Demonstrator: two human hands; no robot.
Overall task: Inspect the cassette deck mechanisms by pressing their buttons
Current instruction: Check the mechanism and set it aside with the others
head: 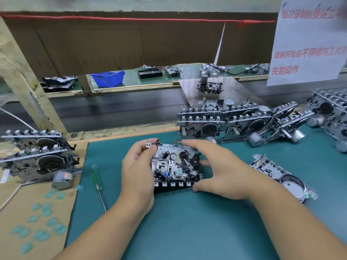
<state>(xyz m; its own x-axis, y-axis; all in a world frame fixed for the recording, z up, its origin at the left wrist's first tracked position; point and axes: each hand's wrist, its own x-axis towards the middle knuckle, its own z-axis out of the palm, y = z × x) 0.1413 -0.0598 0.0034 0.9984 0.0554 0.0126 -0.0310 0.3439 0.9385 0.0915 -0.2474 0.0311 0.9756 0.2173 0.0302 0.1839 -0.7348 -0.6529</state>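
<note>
**While both hands are holding one deck mechanism on the mat**

Silver-and-black metal cassette deck mechanism (175, 167) is lying on the teal bench mat (187, 222), centre. Left hand (138, 171) is gripping its left edge, fingers curled over the top corner. Right hand (217, 170) is spanning its right side: fingers spread apart, thumb touching the row of square white-tipped buttons (172, 184) along the near edge. Green-handled screwdriver (97, 182) is lying just left.

A green-handled screwdriver (96, 180) lies on the teal work mat (187, 222), just beside a brown cardboard sheet (37, 212) dotted with pale green stickers. Beyond the dark conveyor belt (112, 109) sit a blue plastic bin (108, 77) and a black parts tray (149, 73) — and at upper right hangs a white notice (308, 42) in red Chinese characters.
</note>
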